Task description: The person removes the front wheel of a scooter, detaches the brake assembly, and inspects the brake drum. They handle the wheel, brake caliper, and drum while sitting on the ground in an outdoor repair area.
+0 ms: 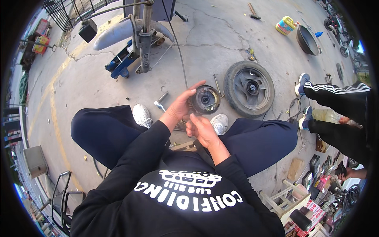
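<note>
Round, dark metal brake plate (205, 99), its inner face toward the wearer and with no marked long axis: it sits just ahead of the right hand (202, 131) and at the fingers of the left hand (181, 104), the nearer one. The left fingers are outstretched by its left rim, the right ones curled, and I cannot tell whether either hand grips anything. Below is cracked concrete ground (213, 43), with a tyred wheel (252, 87) right of the hands and a fork (145, 51) ahead to their left.
</note>
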### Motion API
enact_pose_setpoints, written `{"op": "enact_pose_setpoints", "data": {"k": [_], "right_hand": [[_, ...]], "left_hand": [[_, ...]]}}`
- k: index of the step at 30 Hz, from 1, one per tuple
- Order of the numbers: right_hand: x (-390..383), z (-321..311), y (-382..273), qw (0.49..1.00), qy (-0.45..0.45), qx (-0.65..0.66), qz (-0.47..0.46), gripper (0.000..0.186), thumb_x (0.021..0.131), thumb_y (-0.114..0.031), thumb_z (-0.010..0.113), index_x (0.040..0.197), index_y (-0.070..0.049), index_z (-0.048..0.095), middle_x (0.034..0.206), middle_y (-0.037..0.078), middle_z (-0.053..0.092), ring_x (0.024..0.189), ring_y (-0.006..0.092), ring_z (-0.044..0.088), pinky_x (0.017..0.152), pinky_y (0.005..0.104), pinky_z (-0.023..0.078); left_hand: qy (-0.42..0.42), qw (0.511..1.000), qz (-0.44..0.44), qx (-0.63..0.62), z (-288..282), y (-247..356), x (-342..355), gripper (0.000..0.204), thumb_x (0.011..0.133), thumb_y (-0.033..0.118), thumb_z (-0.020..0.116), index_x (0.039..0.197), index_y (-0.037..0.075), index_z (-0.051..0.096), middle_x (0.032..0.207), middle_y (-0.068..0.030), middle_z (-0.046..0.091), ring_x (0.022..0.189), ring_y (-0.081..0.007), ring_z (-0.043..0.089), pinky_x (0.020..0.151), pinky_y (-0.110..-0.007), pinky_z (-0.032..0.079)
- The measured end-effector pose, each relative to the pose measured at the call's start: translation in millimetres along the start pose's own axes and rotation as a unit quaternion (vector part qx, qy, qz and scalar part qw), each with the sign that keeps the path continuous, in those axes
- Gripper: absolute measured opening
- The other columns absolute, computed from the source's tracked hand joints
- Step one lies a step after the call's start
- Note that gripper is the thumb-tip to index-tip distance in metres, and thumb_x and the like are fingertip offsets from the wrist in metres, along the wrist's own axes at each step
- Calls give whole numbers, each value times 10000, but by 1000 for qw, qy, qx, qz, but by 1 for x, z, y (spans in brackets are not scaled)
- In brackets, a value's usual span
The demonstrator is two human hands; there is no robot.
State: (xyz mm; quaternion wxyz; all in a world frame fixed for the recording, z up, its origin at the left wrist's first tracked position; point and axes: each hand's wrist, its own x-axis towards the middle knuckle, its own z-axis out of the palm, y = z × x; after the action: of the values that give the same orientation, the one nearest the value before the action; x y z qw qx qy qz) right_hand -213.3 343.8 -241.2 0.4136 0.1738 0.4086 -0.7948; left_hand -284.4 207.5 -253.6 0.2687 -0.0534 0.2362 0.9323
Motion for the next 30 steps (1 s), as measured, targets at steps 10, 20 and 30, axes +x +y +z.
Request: {"op": "enact_pose_setpoints", "data": {"k": [10, 20, 30], "right_hand": [[-1, 3, -9, 996, 61, -68, -23, 284, 930, -281, 619, 947, -2, 671, 810, 29, 649, 677, 91, 598, 612, 216, 442], [5, -2, -5, 984, 131, -114, -48, 200, 832, -211, 735, 830, -19, 679, 723, 10, 635, 602, 68, 535, 560, 214, 381], [2, 6, -4, 990, 81, -104, -51, 416, 883, -414, 654, 1001, -17, 608, 873, 10, 592, 766, 76, 517, 622, 217, 402]], "left_hand": [[6, 1000, -3, 15, 3, 2, 1, 675, 852, 265, 551, 1454, 63, 324, 1290, -135, 545, 1152, -230, 555, 1016, -357, 422], [18, 998, 3, 56, 3, -2, 3, 702, 845, 237, 590, 1466, 72, 306, 1317, -127, 523, 1196, -226, 520, 1032, -353, 404], [6, 998, -5, 63, -3, -4, 7, 714, 846, 200, 598, 1474, 69, 284, 1309, -139, 522, 1178, -229, 532, 1016, -348, 415]]}}
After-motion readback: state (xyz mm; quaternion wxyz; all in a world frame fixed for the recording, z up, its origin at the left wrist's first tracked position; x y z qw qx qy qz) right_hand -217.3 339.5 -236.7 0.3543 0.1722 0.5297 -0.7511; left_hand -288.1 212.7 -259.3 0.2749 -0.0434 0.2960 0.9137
